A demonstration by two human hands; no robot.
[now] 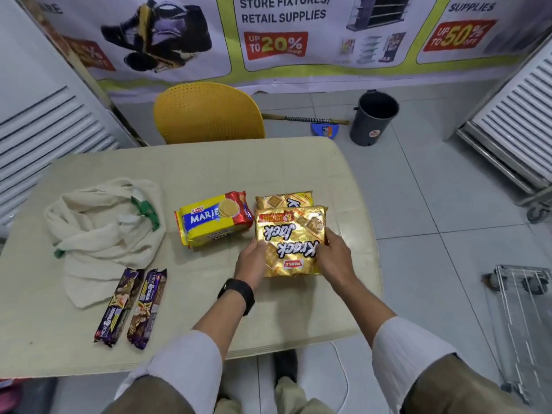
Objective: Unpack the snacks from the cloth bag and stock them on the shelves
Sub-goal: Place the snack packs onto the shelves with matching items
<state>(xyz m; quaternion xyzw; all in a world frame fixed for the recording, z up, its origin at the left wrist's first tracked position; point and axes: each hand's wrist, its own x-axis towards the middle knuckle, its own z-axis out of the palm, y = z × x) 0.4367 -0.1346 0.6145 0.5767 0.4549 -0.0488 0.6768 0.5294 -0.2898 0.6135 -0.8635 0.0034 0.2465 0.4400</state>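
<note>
Cream cloth bag [101,231] with green trim, near left edge of beige table [298,162], two purple biscuit rolls [131,307], yellow-blue-red biscuit pack [213,218], gold cracker packs [291,240] with black lettering, yellow perforated chair [209,113], dark grey bin [373,118]

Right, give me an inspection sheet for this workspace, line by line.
Surface: beige table, mostly bare at the far end.
Job's things: cloth bag crumpled flat at left; Marie packs stacked at centre; two Hide & Seek packs side by side near the front edge; front Krack Jack pack overlapping a second Krack Jack pack behind it.
Clutter: nothing seen on the table.
Hands: left hand and right hand grip the front Krack Jack pack by its sides.
Cables: thin white cord on the floor.
Surroundings: yellow chair, grey bin, broom, wire trolley, banner.
</note>
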